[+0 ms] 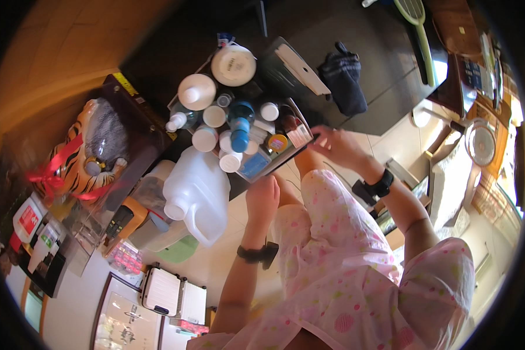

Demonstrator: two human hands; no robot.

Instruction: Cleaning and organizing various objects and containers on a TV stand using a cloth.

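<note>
An open box-like tray (284, 162) stands tilted in the view, packed with white-capped bottles (204, 138), a blue bottle (240, 127), a large white pump-type bottle (197, 92), a round white tub (233, 65) and a yellow-lidded jar (277, 143). My left hand (263, 197) is curled at the tray's near corner, its fingertips hidden. At the right corner, my right hand (339, 146) has its fingers on the tray's edge. Both wrists wear black bands. Beside the tray lies a translucent white plastic jug (199, 192) with a handle.
On the dark table (376, 96) lie a dark cloth item (344, 81), a white tablet-like device (302, 70) and a green racket (420, 35). A tiger-striped figure (76, 153) with red ribbon is at left. An orange holder (133, 214) carries remotes. Suitcases (161, 291) stand beyond on the floor.
</note>
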